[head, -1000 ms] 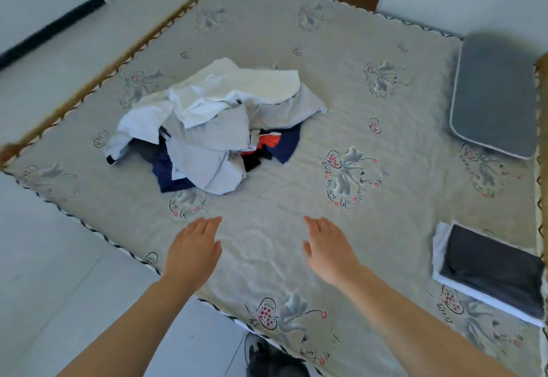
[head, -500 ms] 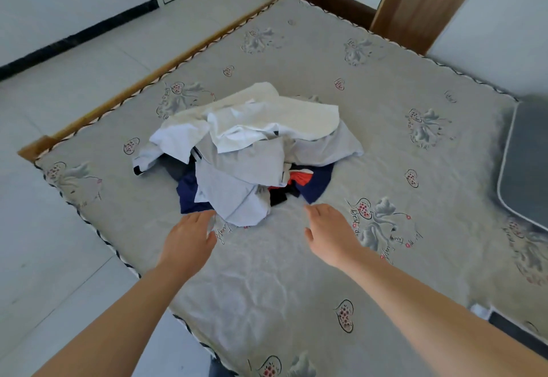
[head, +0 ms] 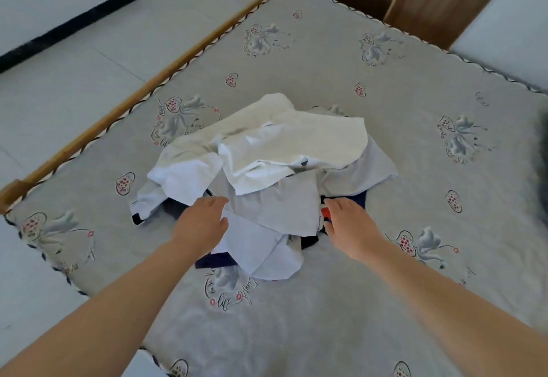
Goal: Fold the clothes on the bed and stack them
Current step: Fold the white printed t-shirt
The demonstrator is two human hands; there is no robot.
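Both hands have come forward from the bare mattress to the near edge of the pile of clothes (head: 267, 181) in the middle of the bed (head: 415, 86). The left hand (head: 201, 224) lies flat-fingered on a pale grey shirt (head: 278, 210), gripping nothing; the right hand (head: 350, 225), fingers loose, touches the dark garment (head: 360, 198) with red. Picking a piece looks next
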